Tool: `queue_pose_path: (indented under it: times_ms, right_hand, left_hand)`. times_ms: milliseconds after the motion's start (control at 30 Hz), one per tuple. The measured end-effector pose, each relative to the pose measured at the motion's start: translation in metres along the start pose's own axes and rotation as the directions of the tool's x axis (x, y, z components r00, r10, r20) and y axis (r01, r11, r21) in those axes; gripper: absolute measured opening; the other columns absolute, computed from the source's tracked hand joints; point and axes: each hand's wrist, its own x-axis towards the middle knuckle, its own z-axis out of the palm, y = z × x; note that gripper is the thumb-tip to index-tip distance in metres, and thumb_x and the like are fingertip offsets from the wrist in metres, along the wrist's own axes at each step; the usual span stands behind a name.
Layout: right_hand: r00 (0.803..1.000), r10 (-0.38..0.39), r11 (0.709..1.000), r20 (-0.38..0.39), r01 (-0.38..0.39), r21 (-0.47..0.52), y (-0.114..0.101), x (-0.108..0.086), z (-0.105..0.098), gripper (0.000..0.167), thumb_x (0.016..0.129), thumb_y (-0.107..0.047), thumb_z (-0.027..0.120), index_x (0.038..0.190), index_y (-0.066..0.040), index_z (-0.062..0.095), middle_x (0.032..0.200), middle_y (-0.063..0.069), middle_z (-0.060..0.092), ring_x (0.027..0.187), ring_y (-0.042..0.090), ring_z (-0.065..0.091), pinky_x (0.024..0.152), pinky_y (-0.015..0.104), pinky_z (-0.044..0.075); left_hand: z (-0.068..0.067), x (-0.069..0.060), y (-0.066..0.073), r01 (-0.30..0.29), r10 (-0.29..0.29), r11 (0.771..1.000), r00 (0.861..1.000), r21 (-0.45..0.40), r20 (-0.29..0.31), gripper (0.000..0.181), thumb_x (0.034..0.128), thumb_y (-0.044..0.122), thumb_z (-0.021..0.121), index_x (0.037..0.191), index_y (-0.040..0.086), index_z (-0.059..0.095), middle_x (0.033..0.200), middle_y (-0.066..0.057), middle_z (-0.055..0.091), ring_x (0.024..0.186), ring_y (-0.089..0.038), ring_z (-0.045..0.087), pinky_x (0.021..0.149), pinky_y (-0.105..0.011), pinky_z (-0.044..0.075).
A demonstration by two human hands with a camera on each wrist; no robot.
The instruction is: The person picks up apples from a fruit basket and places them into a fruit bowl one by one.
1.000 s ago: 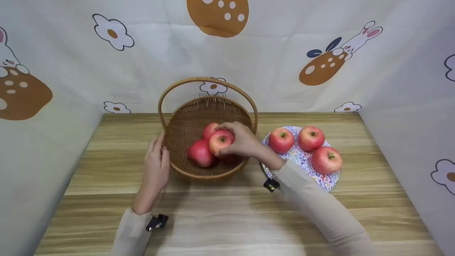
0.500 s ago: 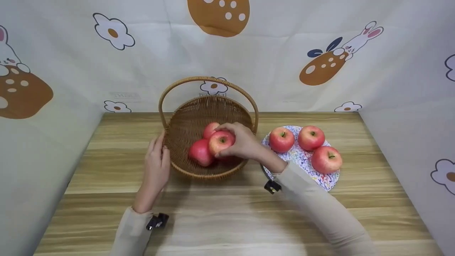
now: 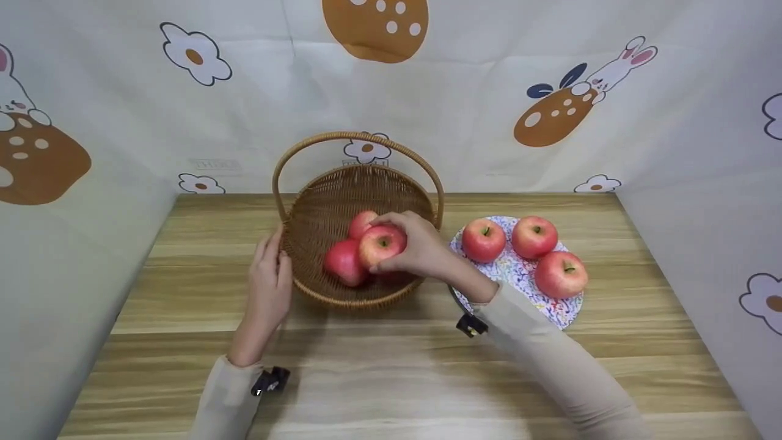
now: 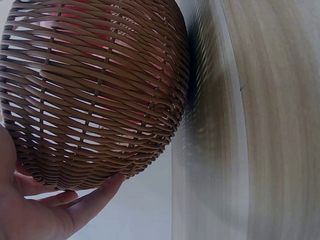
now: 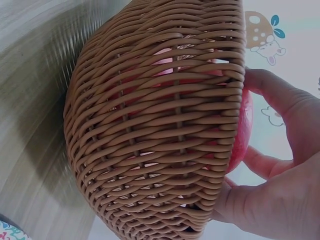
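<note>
Steadying, seemingly, a round brown wicker basket (image 3: 324, 208), left hand (image 3: 269, 278) rests relaxed against it; right hand (image 3: 421, 246) grips a round red-yellow apple (image 3: 376, 245).

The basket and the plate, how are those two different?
The basket is brown wickerwork, while the plate is white with multicoloured marks. The basket is deep and has an arched handle; the plate looks nearly flat, with no handle showing. The left hand touches the basket's side, but the plate has no hand on it. Both stand on the wooden table and hold apples.
</note>
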Motion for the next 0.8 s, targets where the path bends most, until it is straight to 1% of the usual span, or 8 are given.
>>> queue_pose_path:
  times_ms: [100,200,300,400,467,633,700,800]
  right_hand:
    - [1.000,-0.001,1.000,-0.009,0.000,-0.016,-0.002,-0.003,0.000,0.072,0.069,-0.019,0.097,0.134,-0.006,0.068,0.125,0.017,0.066,0.117,0.031,0.060,0.103,0.050,0.052]
    - [1.000,0.003,1.000,-0.020,-0.004,-0.024,-0.002,-0.005,0.000,0.073,0.069,-0.019,0.098,0.135,-0.007,0.069,0.125,0.016,0.067,0.116,0.031,0.060,0.102,0.050,0.052]
    - [1.000,0.007,1.000,-0.025,-0.007,-0.007,-0.002,-0.007,0.001,0.073,0.069,-0.017,0.098,0.134,-0.006,0.068,0.123,0.016,0.066,0.114,0.031,0.060,0.101,0.050,0.053]
    - [0.999,0.016,1.000,-0.028,-0.016,0.004,-0.003,-0.009,0.000,0.073,0.068,-0.016,0.098,0.134,-0.006,0.069,0.121,0.015,0.065,0.112,0.030,0.061,0.100,0.050,0.054]
    - [0.999,0.021,1.000,-0.033,-0.021,0.004,-0.004,-0.011,0.000,0.072,0.068,-0.016,0.098,0.133,-0.008,0.069,0.120,0.014,0.064,0.111,0.029,0.061,0.100,0.050,0.054]
    - [0.998,0.021,1.000,-0.051,-0.021,0.008,-0.007,-0.013,-0.003,0.071,0.068,-0.018,0.098,0.132,-0.009,0.070,0.123,0.014,0.065,0.114,0.030,0.061,0.101,0.050,0.053]
    - [0.998,0.019,1.000,-0.056,-0.019,0.010,-0.007,-0.014,-0.005,0.070,0.068,-0.018,0.098,0.132,-0.009,0.070,0.123,0.015,0.064,0.115,0.030,0.060,0.102,0.051,0.053]
    - [0.998,0.025,1.000,-0.059,-0.024,0.017,-0.009,-0.016,-0.006,0.070,0.068,-0.017,0.098,0.132,-0.009,0.070,0.124,0.015,0.064,0.116,0.031,0.060,0.103,0.051,0.052]
  left_hand:
    - [0.000,0.000,0.000,0.000,0.000,1.000,1.000,-0.002,0.004,0.051,0.1007,-0.006,0.043,0.151,-0.012,0.048,0.138,-0.032,0.058,0.098,-0.035,0.058,0.088,-0.053,0.052]
    - [-0.001,0.000,0.000,-0.006,0.006,1.000,1.000,0.007,0.004,0.050,0.1011,-0.005,0.042,0.150,-0.012,0.049,0.138,-0.031,0.058,0.097,-0.034,0.057,0.087,-0.050,0.051]
    - [-0.001,0.000,0.000,-0.007,0.007,1.000,1.000,0.012,0.004,0.050,0.1010,-0.005,0.043,0.150,-0.012,0.049,0.138,-0.031,0.058,0.091,-0.030,0.055,0.082,-0.046,0.051]
    - [0.000,0.000,0.000,-0.008,0.008,1.000,1.000,0.016,0.001,0.050,0.1005,-0.005,0.043,0.150,-0.013,0.049,0.137,-0.031,0.058,0.090,-0.029,0.055,0.082,-0.044,0.051]
    - [0.000,0.000,-0.001,-0.007,0.007,1.000,1.000,0.014,0.000,0.050,0.1003,-0.005,0.044,0.150,-0.013,0.049,0.136,-0.032,0.058,0.090,-0.030,0.056,0.082,-0.046,0.051]
    - [0.000,0.000,-0.001,-0.001,0.001,1.000,1.000,-0.002,0.000,0.050,0.1002,-0.006,0.044,0.150,-0.013,0.048,0.137,-0.033,0.058,0.099,-0.036,0.058,0.089,-0.053,0.052]
    - [0.000,0.000,0.000,-0.001,0.001,1.000,1.000,-0.004,0.000,0.051,0.1002,-0.006,0.043,0.150,-0.013,0.048,0.137,-0.033,0.058,0.098,-0.036,0.058,0.089,-0.053,0.052]
    - [0.000,0.000,0.000,-0.006,0.006,1.000,1.000,0.002,-0.003,0.051,0.0999,-0.006,0.043,0.150,-0.012,0.049,0.137,-0.033,0.058,0.093,-0.033,0.057,0.085,-0.048,0.053]
